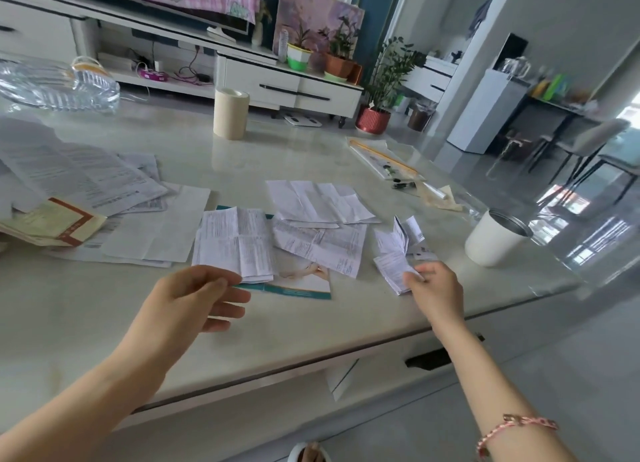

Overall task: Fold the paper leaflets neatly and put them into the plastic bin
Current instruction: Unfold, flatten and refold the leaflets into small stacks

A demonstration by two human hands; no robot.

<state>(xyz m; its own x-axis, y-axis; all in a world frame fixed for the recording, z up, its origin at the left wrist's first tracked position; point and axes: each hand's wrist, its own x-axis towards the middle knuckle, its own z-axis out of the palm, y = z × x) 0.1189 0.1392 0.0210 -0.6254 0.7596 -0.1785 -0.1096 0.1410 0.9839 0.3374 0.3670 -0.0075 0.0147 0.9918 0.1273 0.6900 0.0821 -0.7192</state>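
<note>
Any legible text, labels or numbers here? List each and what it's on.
No text is readable.
Too small: dense print on the white leaflets.
Blurred: characters on the red-bordered booklet.
Blurred: caption on the teal brochure.
Unreadable: print and barcode on the small folded leaflet.

Bare left forearm (104, 375) and bare right forearm (485, 375), a thin pink braided bracelet (509, 423) on the right arm.

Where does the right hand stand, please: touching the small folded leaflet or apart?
Touching: the head view shows the right hand pinching the small folded leaflet.
</note>
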